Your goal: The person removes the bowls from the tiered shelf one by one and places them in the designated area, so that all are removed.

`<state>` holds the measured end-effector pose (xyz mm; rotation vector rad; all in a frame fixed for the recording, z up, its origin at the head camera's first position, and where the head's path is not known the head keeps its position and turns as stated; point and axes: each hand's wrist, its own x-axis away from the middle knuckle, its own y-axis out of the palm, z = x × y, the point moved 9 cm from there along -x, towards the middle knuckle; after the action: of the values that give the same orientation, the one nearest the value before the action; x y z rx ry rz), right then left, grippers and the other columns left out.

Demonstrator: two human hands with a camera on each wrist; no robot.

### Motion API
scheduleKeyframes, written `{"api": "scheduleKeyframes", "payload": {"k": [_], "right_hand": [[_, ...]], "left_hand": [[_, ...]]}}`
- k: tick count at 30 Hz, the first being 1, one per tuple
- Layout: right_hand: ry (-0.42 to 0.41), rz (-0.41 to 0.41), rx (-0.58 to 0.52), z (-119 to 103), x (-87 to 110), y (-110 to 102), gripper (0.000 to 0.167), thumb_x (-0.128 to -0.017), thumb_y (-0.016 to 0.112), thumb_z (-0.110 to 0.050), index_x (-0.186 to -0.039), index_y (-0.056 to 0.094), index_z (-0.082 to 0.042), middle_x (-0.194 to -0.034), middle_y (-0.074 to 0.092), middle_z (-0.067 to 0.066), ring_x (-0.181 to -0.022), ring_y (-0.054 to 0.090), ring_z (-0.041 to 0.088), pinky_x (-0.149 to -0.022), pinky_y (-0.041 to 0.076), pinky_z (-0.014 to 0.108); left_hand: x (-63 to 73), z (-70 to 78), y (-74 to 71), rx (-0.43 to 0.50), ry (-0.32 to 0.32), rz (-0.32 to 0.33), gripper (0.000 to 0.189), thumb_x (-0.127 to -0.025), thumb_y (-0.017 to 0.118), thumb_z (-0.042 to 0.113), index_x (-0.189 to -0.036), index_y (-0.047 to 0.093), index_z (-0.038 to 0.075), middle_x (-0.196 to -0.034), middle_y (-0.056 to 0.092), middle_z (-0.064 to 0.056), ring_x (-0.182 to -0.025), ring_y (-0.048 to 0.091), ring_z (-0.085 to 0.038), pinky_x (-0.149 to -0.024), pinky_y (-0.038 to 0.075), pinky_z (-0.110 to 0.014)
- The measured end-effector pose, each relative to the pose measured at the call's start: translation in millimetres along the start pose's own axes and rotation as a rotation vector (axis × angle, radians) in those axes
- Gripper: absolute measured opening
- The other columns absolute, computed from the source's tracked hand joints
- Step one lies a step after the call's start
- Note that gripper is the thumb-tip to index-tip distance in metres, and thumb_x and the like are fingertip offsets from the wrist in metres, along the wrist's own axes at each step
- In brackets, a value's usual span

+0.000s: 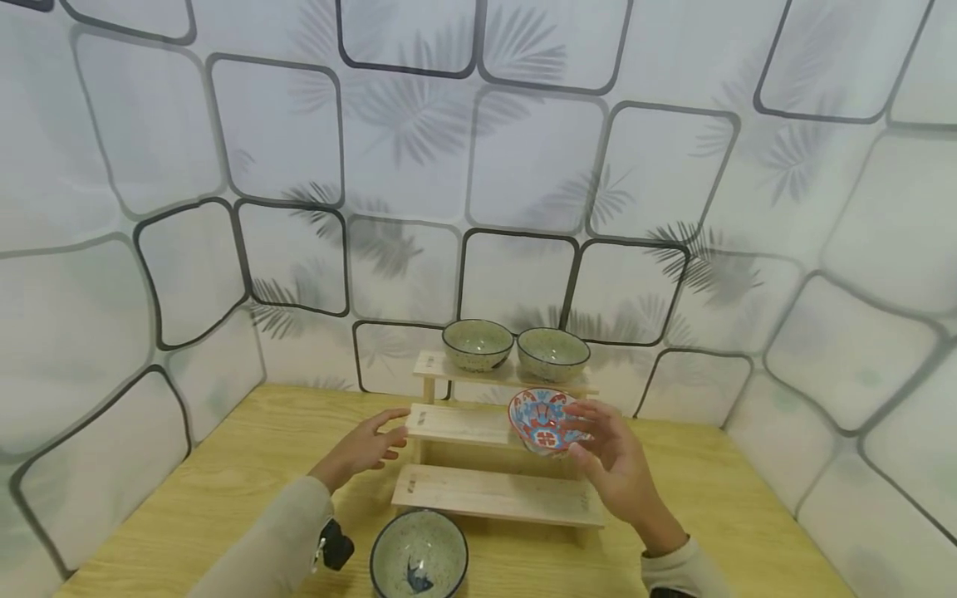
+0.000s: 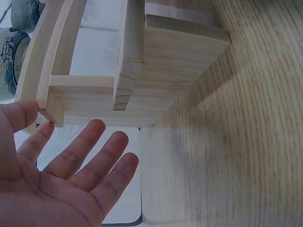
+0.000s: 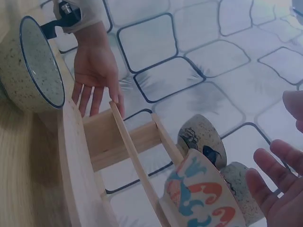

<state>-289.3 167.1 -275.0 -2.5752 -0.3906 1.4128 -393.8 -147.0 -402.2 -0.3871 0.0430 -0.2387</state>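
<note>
Beside the end of the stepped wooden shelf's middle board (image 1: 456, 423) is my left hand (image 1: 366, 448). In the left wrist view the left hand (image 2: 71, 179) has its fingers spread, thumb and index fingertip touching the board's end corner. My right hand (image 1: 616, 465) hovers just in front of a red-and-blue patterned bowl (image 1: 542, 419) on the right of the middle board. In the right wrist view a gap shows between the right hand's fingers (image 3: 265, 189) and the patterned bowl (image 3: 203, 194); this hand holds nothing.
Two speckled green-grey bowls (image 1: 477, 345) stand side by side on the top board. A similar bowl (image 1: 419, 552) with a blue fish inside sits on the wooden table (image 1: 247, 473) before the shelf. Patterned cloth walls (image 1: 404, 274) enclose the table's back and sides.
</note>
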Motion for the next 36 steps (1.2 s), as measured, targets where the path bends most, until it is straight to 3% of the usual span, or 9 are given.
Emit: {"api": "scheduleKeyframes", "payload": {"k": [4,9,13,21,24,27,30,34,36], "right_hand": [[-0.034,0.063,0.021,4.4,-0.8,-18.5,0.049,-0.078,0.051,0.029,-0.124,0.034,0.024,-0.126,0.058,0.006,-0.112,0.058,0.012,-0.086,0.048,0.024],[-0.043,0.119,0.038,8.0,0.3,-32.0,0.050,-0.077,0.050,0.030,-0.124,0.036,0.025,-0.127,0.058,0.000,-0.113,0.057,0.010,-0.087,0.046,0.019],[-0.004,0.149,0.086,11.7,2.6,-38.1,0.051,-0.076,0.052,0.030,-0.124,0.037,0.022,-0.127,0.057,-0.010,-0.113,0.055,0.007,-0.086,0.045,0.016],[0.103,0.164,0.112,36.6,13.1,-45.5,0.054,-0.077,0.058,0.027,-0.127,0.038,0.019,-0.128,0.053,-0.013,-0.113,0.054,0.004,-0.085,0.045,0.015],[0.154,0.160,0.130,51.7,18.7,-47.5,0.059,-0.076,0.061,0.026,-0.129,0.039,0.017,-0.130,0.051,-0.003,-0.114,0.053,0.004,-0.085,0.045,0.015],[0.216,0.140,0.141,65.5,23.9,-47.0,0.063,-0.076,0.064,0.024,-0.132,0.037,0.016,-0.132,0.046,0.015,-0.115,0.052,0.005,-0.086,0.045,0.016],[0.275,0.106,0.160,74.7,27.3,-44.1,0.066,-0.077,0.068,0.018,-0.134,0.036,0.015,-0.134,0.040,0.029,-0.119,0.052,0.019,-0.087,0.044,0.017],[0.333,0.069,0.166,84.0,31.8,-40.4,0.071,-0.077,0.074,0.012,-0.137,0.034,0.013,-0.138,0.037,0.033,-0.122,0.045,0.045,-0.089,0.044,0.019],[0.353,0.057,0.152,89.4,34.4,-38.5,0.074,-0.076,0.075,0.011,-0.137,0.034,0.013,-0.140,0.035,0.032,-0.124,0.044,0.042,-0.090,0.044,0.019]], "left_hand": [[-1.5,-1.4,-0.5,-0.003,0.001,0.000,0.053,-0.102,0.052,0.035,-0.149,0.039,0.015,-0.124,0.060,-0.022,-0.107,0.061,-0.037,-0.086,0.048,-0.054],[-1.2,-1.0,-1.4,-0.005,-0.009,0.009,0.053,-0.101,0.053,0.035,-0.149,0.039,0.016,-0.123,0.061,-0.020,-0.107,0.061,-0.036,-0.086,0.048,-0.053],[0.0,1.1,-0.8,-0.008,-0.011,0.009,0.052,-0.102,0.052,0.034,-0.149,0.040,0.016,-0.123,0.061,-0.020,-0.107,0.062,-0.036,-0.085,0.048,-0.053],[-1.0,0.4,1.1,-0.013,-0.017,0.014,0.051,-0.101,0.053,0.034,-0.148,0.041,0.016,-0.122,0.062,-0.019,-0.105,0.062,-0.035,-0.084,0.049,-0.052],[-0.8,-0.4,1.5,-0.015,-0.018,0.015,0.052,-0.101,0.053,0.035,-0.148,0.041,0.016,-0.122,0.062,-0.019,-0.106,0.062,-0.035,-0.084,0.048,-0.052],[-0.5,-0.6,1.2,-0.018,-0.021,0.018,0.052,-0.101,0.053,0.035,-0.148,0.041,0.017,-0.123,0.062,-0.018,-0.106,0.062,-0.035,-0.084,0.048,-0.052],[0.0,0.1,1.2,-0.017,-0.017,0.016,0.052,-0.101,0.052,0.035,-0.148,0.040,0.016,-0.122,0.062,-0.019,-0.106,0.062,-0.036,-0.083,0.049,-0.052],[0.7,1.4,1.3,-0.016,-0.011,0.014,0.052,-0.101,0.052,0.035,-0.148,0.040,0.015,-0.122,0.062,-0.020,-0.105,0.062,-0.037,-0.082,0.049,-0.052],[1.3,1.4,0.7,-0.018,-0.014,0.015,0.052,-0.101,0.052,0.035,-0.148,0.040,0.015,-0.122,0.062,-0.019,-0.105,0.062,-0.036,-0.082,0.049,-0.051]]}}
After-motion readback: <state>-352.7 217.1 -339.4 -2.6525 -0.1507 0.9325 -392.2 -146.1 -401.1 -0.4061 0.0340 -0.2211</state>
